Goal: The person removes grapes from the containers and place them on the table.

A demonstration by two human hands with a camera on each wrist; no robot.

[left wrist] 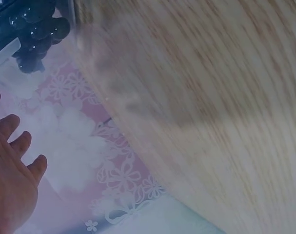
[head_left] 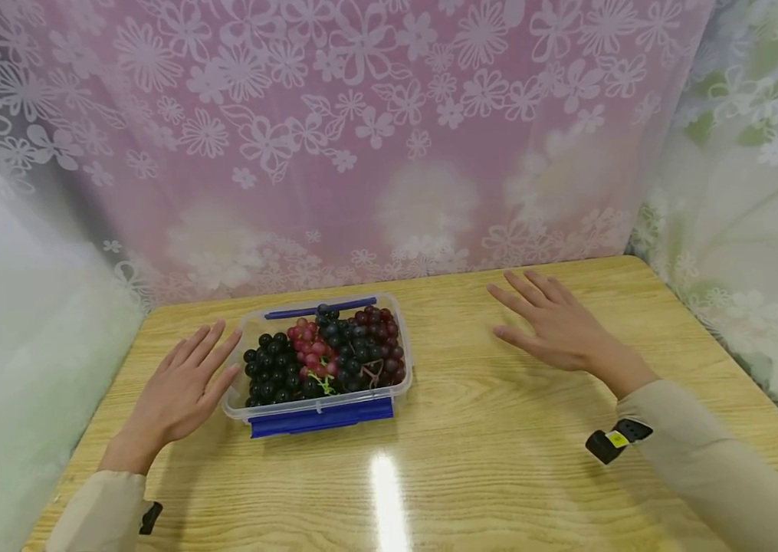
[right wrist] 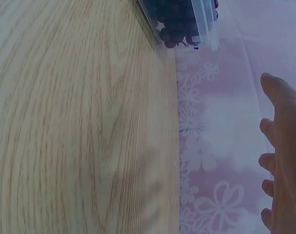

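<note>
A clear plastic container (head_left: 404, 337) with blue clip flaps stands on the table, left of its middle. Bunches of grapes fill it: black grapes (head_left: 271, 372) at the left, red grapes (head_left: 310, 349) beside them, then dark blue grapes (head_left: 354, 345) and dark red grapes (head_left: 392, 353) at the right. My left hand (head_left: 178, 391) is held with fingers spread at the container's left side, fingertips near its rim. Out over the right part of the table, my right hand (head_left: 557, 326) has its fingers extended and holds nothing. Both wrist views show part of the grapes in the container.
The wooden table (head_left: 485, 460) has a far edge against a pink floral curtain (head_left: 361, 153). Pale floral cloth hangs at the left (head_left: 30, 330) and right sides. A dark band (head_left: 612, 441) with a yellow mark sits on the right wrist.
</note>
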